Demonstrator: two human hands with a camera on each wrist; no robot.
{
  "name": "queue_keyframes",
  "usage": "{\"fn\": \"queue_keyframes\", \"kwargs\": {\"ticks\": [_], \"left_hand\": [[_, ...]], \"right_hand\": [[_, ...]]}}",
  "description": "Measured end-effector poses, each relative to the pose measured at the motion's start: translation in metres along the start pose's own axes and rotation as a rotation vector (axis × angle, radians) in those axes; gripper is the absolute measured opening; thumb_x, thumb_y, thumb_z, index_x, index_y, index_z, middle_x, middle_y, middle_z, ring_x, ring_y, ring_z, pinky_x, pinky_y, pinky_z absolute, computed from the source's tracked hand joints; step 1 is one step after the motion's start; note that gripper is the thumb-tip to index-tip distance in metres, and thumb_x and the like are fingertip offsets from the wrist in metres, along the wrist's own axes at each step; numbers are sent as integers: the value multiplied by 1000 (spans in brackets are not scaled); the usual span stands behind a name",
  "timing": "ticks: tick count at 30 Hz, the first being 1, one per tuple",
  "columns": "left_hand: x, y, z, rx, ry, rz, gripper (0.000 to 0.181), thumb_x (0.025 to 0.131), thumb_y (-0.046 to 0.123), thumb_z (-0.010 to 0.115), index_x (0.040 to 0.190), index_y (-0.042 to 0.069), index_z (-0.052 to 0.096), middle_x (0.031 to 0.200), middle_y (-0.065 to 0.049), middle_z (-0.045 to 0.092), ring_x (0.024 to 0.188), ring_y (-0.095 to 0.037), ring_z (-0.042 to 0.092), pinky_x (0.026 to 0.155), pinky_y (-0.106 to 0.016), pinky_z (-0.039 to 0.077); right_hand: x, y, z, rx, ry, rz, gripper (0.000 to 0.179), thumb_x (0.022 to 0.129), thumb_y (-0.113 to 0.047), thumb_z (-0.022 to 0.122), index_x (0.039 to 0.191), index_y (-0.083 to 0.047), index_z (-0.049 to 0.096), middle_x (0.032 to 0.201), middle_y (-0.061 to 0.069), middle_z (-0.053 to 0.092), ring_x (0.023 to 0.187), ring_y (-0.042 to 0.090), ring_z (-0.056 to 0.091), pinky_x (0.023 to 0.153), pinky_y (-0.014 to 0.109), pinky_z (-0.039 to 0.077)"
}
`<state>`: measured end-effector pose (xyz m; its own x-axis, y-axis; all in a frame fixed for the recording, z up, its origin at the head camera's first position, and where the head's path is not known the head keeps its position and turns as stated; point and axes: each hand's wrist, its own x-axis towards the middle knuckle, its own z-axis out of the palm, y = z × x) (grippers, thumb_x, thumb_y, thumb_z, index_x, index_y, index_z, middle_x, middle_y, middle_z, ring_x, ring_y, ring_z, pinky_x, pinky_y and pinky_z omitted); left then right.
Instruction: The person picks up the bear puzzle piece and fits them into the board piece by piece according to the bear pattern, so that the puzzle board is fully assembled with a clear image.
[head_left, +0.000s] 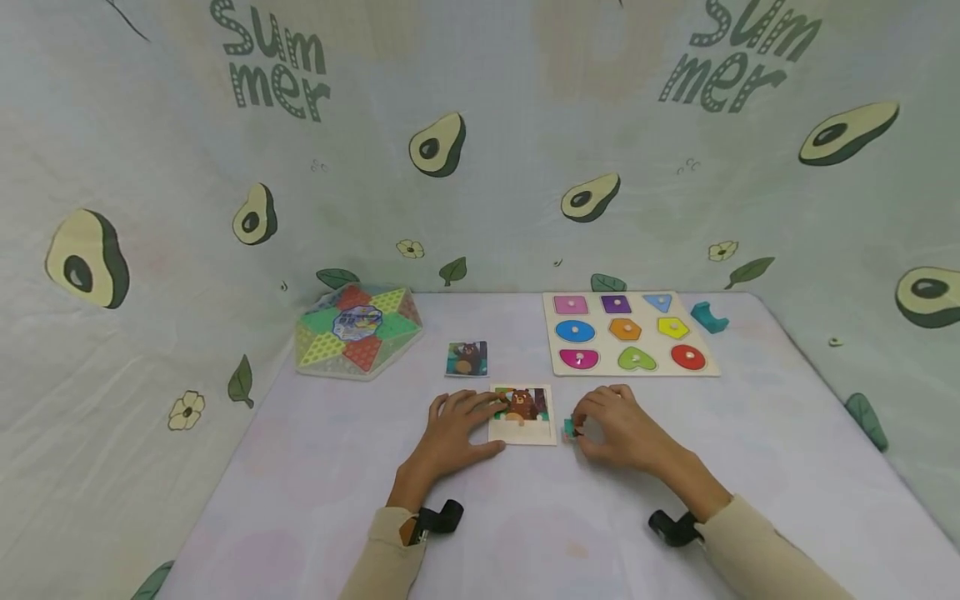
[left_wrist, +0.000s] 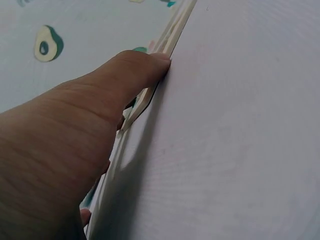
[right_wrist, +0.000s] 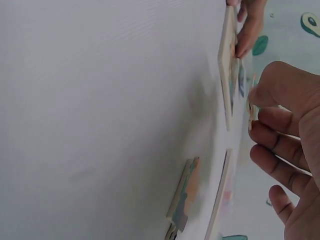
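Observation:
The wooden jigsaw tray (head_left: pixel 522 434), with a bear picture partly filled in, lies flat in the middle of the table. My left hand (head_left: pixel 455 429) rests on its left side, fingers over the picture, with the thumb (left_wrist: pixel 150 62) along its near edge in the left wrist view. Just right of the tray, my right hand (head_left: pixel 618 429) pinches a small teal jigsaw piece (head_left: pixel 569 427) between thumb and fingertips. From the right wrist, that piece shows thin and edge-on. Another jigsaw piece (right_wrist: pixel 186 192), teal and peach on top, lies on the table below this hand.
A small bear picture card (head_left: pixel 467 359) lies behind the tray. The board of colourful knobbed shapes (head_left: pixel 630 333) is at back right, with a teal curved piece (head_left: pixel 708 317) beside it. A hexagonal game box (head_left: pixel 358 332) sits back left, against the avocado-print cloth (head_left: pixel 510 233).

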<state>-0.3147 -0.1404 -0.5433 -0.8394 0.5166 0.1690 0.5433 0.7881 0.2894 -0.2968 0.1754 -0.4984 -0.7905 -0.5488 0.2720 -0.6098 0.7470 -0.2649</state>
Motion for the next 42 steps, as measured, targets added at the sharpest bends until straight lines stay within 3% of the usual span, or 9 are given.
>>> {"fn": "queue_keyframes", "kwargs": {"ticks": [18,28,42], "left_hand": [[-2,3,0,-32,1,1,66,90,61,63,148,33,50,153,7,44,141,-27,34,111,-60,20],[0,2,0,-28,-10,4,66,90,63,62,148,33,51,154,6,43,142,-28,33,112,-60,20],[-2,0,1,-17,9,14,66,91,64,60,149,34,49,153,9,43,141,-27,34,111,-61,21]], "right_hand": [[36,-22,3,59,35,-80,22,76,-22,86,91,-19,70,97,-7,67,102,16,58,93,45,37],[49,-31,10,81,6,-128,17,79,-22,81,92,-17,70,92,-8,65,99,13,55,91,44,36],[60,-42,20,99,-27,-125,14,82,-23,79,91,-18,70,92,-6,65,101,14,55,95,43,37]]}}
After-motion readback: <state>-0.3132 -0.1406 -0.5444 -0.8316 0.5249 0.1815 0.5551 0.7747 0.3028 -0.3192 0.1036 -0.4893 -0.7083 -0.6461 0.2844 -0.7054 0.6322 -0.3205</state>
